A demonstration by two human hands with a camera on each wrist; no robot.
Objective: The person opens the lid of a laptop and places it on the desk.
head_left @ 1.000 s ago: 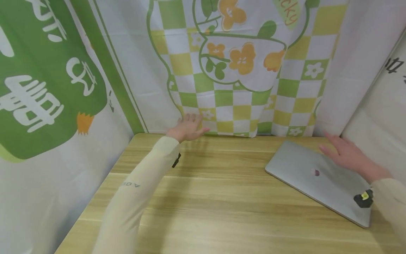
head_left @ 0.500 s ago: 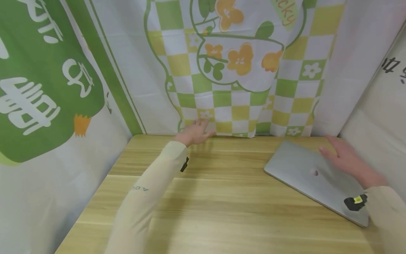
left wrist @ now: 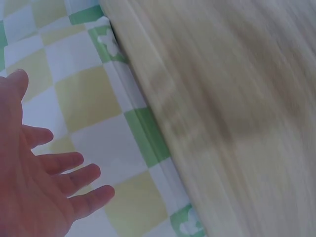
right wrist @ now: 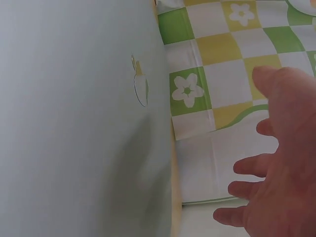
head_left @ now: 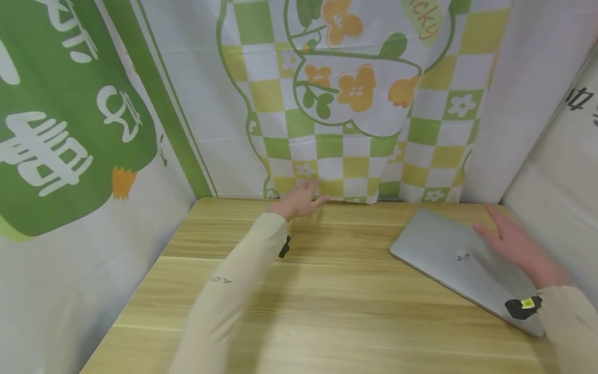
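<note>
- We see two bare hands apart from each other: the left hand [head_left: 301,202] is near the middle of the far table edge, and the right hand [head_left: 516,241] is at the far right.
- The left hand has its fingers stretched and spread, with the thumb pointing to the right. It is in front of the checked curtain [head_left: 357,167], but we cannot tell if the fingertips touch the fabric.
- The right hand also has straight fingers, with the thumb away from them. It is over the far right part of the laptop [head_left: 450,266]; we cannot say for sure if there is contact.
- The laptop lies flat and slanted on the right side of the wooden table [head_left: 345,311], with its lid down. The lid is grey, and we notice a small shiny logo [head_left: 463,255] on it.
- In the right wrist view, a soft shadow falls on this lid.
- Both arms wear cream sleeves, the left sleeve [head_left: 238,280] with small dark letters. Near each wrist we see a black device, and the right one [head_left: 524,307] carries a yellow patch.
- On the left hangs a green panel [head_left: 79,202] with white characters, and on the right a pale sheet [head_left: 560,182] with black writing.
</note>
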